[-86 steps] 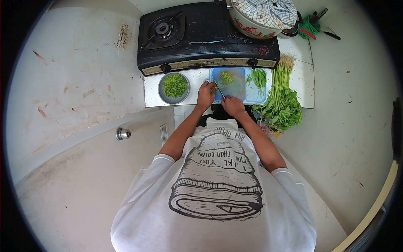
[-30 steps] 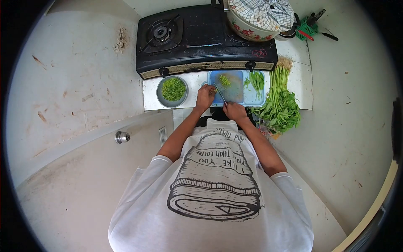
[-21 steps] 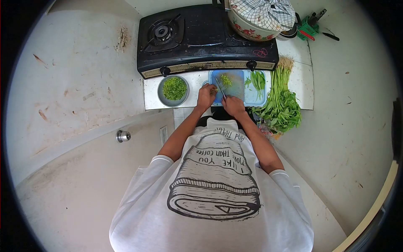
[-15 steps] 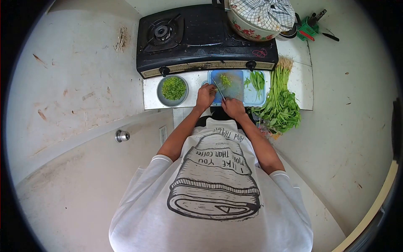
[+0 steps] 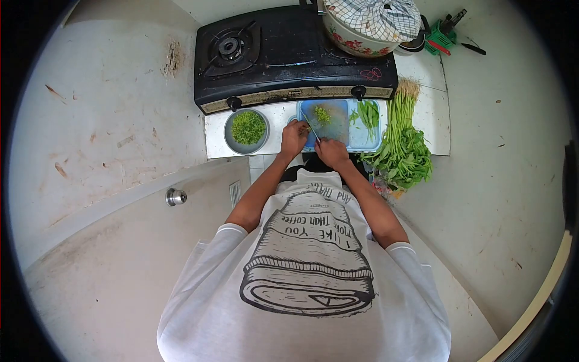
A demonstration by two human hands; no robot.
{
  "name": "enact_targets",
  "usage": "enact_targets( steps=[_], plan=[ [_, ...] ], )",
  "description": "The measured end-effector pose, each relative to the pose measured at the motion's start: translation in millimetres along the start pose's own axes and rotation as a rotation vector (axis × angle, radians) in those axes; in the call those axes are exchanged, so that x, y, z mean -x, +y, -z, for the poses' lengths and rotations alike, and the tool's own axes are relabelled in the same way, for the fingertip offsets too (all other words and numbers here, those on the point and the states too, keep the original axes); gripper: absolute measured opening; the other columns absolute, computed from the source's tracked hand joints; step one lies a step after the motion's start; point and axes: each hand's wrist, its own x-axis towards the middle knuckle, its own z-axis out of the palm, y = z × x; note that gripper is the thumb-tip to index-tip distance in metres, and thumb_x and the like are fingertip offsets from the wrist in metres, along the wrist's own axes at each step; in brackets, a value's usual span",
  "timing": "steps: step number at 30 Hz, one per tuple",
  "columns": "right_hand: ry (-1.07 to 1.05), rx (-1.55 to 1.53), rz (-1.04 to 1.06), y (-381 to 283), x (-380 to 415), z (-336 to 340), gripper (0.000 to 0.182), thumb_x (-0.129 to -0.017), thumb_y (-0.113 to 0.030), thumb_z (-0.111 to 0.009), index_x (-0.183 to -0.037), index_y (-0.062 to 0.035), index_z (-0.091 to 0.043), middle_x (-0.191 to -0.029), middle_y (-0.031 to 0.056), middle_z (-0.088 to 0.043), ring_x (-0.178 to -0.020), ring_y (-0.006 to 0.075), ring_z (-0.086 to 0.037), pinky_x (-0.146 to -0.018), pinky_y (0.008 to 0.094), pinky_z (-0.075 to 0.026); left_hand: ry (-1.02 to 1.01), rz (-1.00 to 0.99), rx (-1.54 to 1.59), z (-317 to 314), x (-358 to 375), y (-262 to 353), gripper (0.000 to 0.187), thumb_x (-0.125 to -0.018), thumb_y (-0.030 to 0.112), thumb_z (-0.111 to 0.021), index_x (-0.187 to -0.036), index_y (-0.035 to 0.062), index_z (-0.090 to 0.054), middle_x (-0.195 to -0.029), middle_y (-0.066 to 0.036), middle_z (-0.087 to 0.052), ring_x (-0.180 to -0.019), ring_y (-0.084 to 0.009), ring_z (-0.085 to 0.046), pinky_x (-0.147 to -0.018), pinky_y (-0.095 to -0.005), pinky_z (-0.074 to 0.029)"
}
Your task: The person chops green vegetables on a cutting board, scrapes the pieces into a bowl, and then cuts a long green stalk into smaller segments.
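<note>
My right hand [image 5: 331, 152] is closed round the handle of a knife [image 5: 312, 130], whose thin blade slants up and left over a blue cutting board [image 5: 341, 134]. My left hand [image 5: 294, 138] is closed at the board's left edge, its fingertips pinching a small bit of green vegetable stems [image 5: 309, 127] beside the blade; most of them are hidden by the fingers. Just beyond the knife lies a small heap of chopped greens [image 5: 322, 114]. Several long green leaves [image 5: 368, 113] rest on the right part of the board or tray.
A grey bowl [image 5: 228, 140] of chopped greens stands at the left. A large bundle of leafy greens [image 5: 405, 148] lies at the right. Behind is a black gas stove [image 5: 289, 45] bearing a cloth-covered flowered pot [image 5: 356, 43]. A green basket [image 5: 442, 41] with utensils sits far right.
My right hand has shifted slightly left with the knife, the blade now lying closer to my left fingertips. The whole view has moved a little; the heap looks much the same.
</note>
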Motion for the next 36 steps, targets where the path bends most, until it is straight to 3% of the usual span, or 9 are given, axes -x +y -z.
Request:
enact_targets(
  steps=[5,11,23,36],
  plan=[
    [-0.087,0.004,-0.026,0,12,10,0.043,-0.103,-0.035,-0.048,-0.090,-0.0010,-0.072,-0.086,0.0215,-0.074,-0.081,0.0392,-0.073,-0.077,0.0494,-0.058,-0.005,0.027,0.024,-3,-2,-8,0.016,-0.076,-0.006,-0.065,-0.090,-0.0029,-0.072,-0.085,-0.018,-0.067,-0.076,-0.0301,-0.071,-0.071,-0.0372,-0.057],
    [-0.007,-0.017,0.007,1,-4,3,0.044,-0.102,-0.036,-0.050,-0.088,0.0002,-0.070,-0.082,0.0247,-0.072,-0.077,0.0423,-0.072,-0.073,0.0520,-0.058,-0.026,0.025,0.018,0,-2,-4,0.016,-0.077,-0.006,-0.065,-0.092,-0.0028,-0.072,-0.086,-0.018,-0.067,-0.077,-0.0305,-0.071,-0.072,-0.0379,-0.058],
    [-0.069,-0.016,-0.049,10,-2,21,0.046,-0.101,-0.039,-0.050,-0.089,0.0002,-0.071,-0.083,0.0253,-0.072,-0.080,0.0433,-0.071,-0.078,0.0520,-0.057,-0.010,0.068,0.056,-1,0,-4,0.014,-0.078,-0.004,-0.070,-0.091,-0.0031,-0.072,-0.089,-0.019,-0.071,-0.080,-0.0303,-0.072,-0.075,-0.0369,-0.058],
    [-0.100,-0.014,0.006,9,8,7,0.045,-0.102,-0.038,-0.050,-0.090,0.0006,-0.071,-0.084,0.0254,-0.072,-0.078,0.0434,-0.071,-0.074,0.0528,-0.058,-0.015,0.035,0.026,2,-2,0,0.013,-0.079,-0.005,-0.069,-0.091,-0.0033,-0.071,-0.086,-0.017,-0.066,-0.076,-0.0304,-0.070,-0.072,-0.0379,-0.057]
  ],
)
